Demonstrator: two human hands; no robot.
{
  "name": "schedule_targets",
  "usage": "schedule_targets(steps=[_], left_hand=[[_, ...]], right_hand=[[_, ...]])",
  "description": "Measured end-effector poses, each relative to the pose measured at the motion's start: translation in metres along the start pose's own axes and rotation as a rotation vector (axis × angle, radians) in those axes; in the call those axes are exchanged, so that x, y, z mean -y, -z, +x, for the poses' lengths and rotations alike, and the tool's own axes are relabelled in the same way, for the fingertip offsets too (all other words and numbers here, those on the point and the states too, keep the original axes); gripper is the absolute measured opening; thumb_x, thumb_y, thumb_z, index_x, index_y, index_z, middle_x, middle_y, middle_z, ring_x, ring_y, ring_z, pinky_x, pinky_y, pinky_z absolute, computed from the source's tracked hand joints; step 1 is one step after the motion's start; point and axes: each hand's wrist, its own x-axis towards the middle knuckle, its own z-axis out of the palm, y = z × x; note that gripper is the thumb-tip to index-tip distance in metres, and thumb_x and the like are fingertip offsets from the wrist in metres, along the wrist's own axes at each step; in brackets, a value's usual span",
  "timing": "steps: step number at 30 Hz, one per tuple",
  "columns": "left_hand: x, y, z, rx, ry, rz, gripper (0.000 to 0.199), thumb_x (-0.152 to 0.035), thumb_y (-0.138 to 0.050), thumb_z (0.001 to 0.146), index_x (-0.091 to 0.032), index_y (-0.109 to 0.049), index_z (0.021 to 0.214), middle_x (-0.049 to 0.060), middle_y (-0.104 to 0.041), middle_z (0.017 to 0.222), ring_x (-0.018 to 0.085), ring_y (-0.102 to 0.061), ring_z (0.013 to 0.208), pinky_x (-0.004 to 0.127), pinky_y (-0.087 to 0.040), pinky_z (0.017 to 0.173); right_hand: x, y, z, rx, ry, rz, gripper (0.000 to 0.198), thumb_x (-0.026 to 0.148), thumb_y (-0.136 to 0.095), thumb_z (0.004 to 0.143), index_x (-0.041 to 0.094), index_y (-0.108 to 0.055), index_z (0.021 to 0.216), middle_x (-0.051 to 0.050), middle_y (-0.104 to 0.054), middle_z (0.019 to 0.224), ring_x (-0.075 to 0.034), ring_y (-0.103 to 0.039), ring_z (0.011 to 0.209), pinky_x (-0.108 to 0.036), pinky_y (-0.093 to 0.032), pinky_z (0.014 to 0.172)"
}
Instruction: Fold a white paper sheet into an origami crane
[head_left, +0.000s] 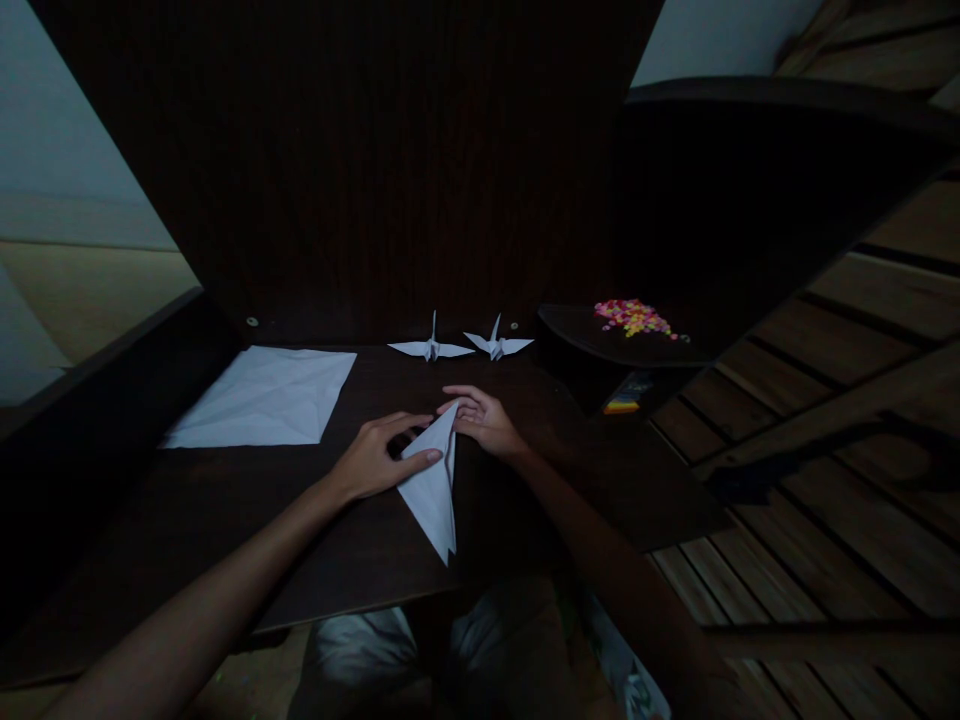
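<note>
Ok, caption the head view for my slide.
Left hand and right hand handling folded white paper, two paper cranes beyond.

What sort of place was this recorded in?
Probably a room in a home, though it is dim: a dark wooden desk with a small curved shelf at its side, a pale wall beyond, and folded white paper being handled at the desk.

Folded paper [429,485], centre of the frame: no readable text
Paper sheet [262,395], left of centre: no readable text
Left paper bird [430,349], middle of the frame: none readable
Right paper bird [496,346], just right of middle: none readable
Yellow item [621,407], right of centre: too small and dark to read
</note>
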Motion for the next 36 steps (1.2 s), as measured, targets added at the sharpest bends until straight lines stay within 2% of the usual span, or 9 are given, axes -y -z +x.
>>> schedule_targets(steps=[5,9,13,17,21,28,32,36], left_hand=[[-0.002,-0.012,-0.001,-0.089,-0.026,0.049,0.046,-0.042,-0.069,0.074,-0.016,-0.066,0.111,0.008,-0.07,0.099,0.021,-0.066,0.084,0.034,-0.051,0.081],[0.001,-0.017,-0.002,-0.094,-0.015,0.024,0.041,-0.034,-0.065,0.076,-0.016,-0.065,0.113,0.009,-0.071,0.102,0.022,-0.067,0.087,0.035,-0.051,0.083],[0.002,-0.015,-0.001,-0.079,0.081,-0.052,0.038,-0.029,-0.062,0.073,-0.016,-0.067,0.108,0.008,-0.073,0.099,0.023,-0.068,0.084,0.034,-0.053,0.08],[0.002,-0.011,0.0,-0.083,0.155,-0.108,0.035,-0.03,-0.06,0.073,-0.015,-0.069,0.104,0.008,-0.074,0.094,0.023,-0.069,0.082,0.033,-0.054,0.076],[0.004,-0.011,0.0,-0.074,0.149,-0.095,0.035,-0.032,-0.061,0.073,-0.017,-0.069,0.103,0.007,-0.075,0.093,0.022,-0.07,0.08,0.033,-0.055,0.075],[0.003,-0.013,-0.001,-0.06,0.134,-0.073,0.063,-0.039,-0.068,0.071,-0.016,-0.054,0.128,0.009,-0.071,0.108,0.024,-0.068,0.092,0.034,-0.055,0.079],[0.006,-0.011,0.0,-0.075,0.208,-0.179,0.061,-0.036,-0.061,0.074,-0.014,-0.051,0.129,0.01,-0.071,0.108,0.025,-0.068,0.092,0.037,-0.054,0.08],[0.008,-0.007,0.005,-0.142,0.312,-0.374,0.055,-0.037,-0.059,0.072,-0.012,-0.056,0.121,0.011,-0.072,0.103,0.027,-0.067,0.094,0.04,-0.051,0.086]], right_hand=[[-0.006,-0.009,-0.001,0.035,-0.041,0.028,0.056,0.015,-0.075,0.061,0.021,-0.055,0.113,-0.004,-0.069,0.093,-0.013,-0.065,0.074,-0.027,-0.051,0.071],[-0.012,-0.01,-0.002,0.034,-0.038,-0.019,0.043,0.02,-0.074,0.064,0.018,-0.06,0.105,-0.003,-0.068,0.087,-0.011,-0.062,0.069,-0.025,-0.05,0.067],[-0.018,-0.011,-0.002,-0.004,-0.056,-0.035,0.037,0.023,-0.074,0.063,0.017,-0.062,0.098,-0.001,-0.066,0.079,-0.012,-0.062,0.067,-0.025,-0.049,0.064],[-0.018,-0.014,-0.003,-0.043,-0.064,-0.07,0.032,0.022,-0.074,0.061,0.017,-0.064,0.09,0.001,-0.063,0.07,-0.01,-0.059,0.06,-0.023,-0.048,0.058],[-0.017,-0.016,-0.005,-0.077,-0.062,-0.096,0.026,0.022,-0.072,0.062,0.018,-0.064,0.086,0.003,-0.059,0.064,-0.009,-0.055,0.054,-0.022,-0.047,0.053],[-0.016,-0.016,-0.001,-0.163,-0.074,-0.101,0.025,0.019,-0.067,0.06,0.017,-0.063,0.085,0.005,-0.057,0.063,-0.007,-0.052,0.049,-0.019,-0.043,0.047],[-0.02,-0.019,0.006,-0.195,-0.097,-0.117,0.026,0.023,-0.069,0.061,0.018,-0.06,0.085,0.006,-0.057,0.06,-0.006,-0.051,0.043,-0.017,-0.039,0.04],[-0.026,-0.024,0.016,-0.241,-0.065,-0.137,0.027,0.027,-0.072,0.061,0.018,-0.059,0.084,0.006,-0.057,0.057,-0.006,-0.049,0.043,-0.018,-0.039,0.04]])
